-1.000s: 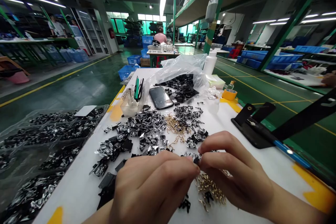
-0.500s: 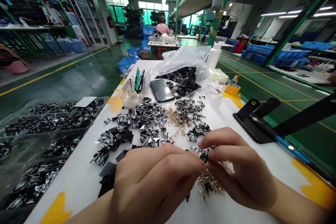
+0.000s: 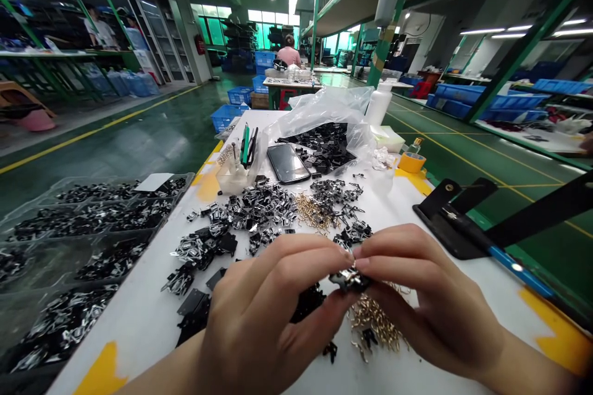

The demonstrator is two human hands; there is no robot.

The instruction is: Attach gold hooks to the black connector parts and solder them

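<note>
Between the fingertips of both hands is a small black and silver metal part, partly covered by the fingers. My left hand pinches it from the left, thumb below and fingers above. From the right, my right hand grips the same part with its fingertips. Under and beside my right hand lies a pile of small brass-coloured bent pieces. Beyond the hands are heaps of black and silver clip-like parts and a smaller brass pile. Flat black pieces lie left of my left hand.
A phone lies before an open plastic bag of black parts. A small bin holds pens. At right are orange tape and a black metal fixture with a blue handle. Divided trays of parts stand left.
My left hand's fingers have lifted and opened away from the thumb, so the black and silver part shows more between both hands. The view has shifted slightly.
</note>
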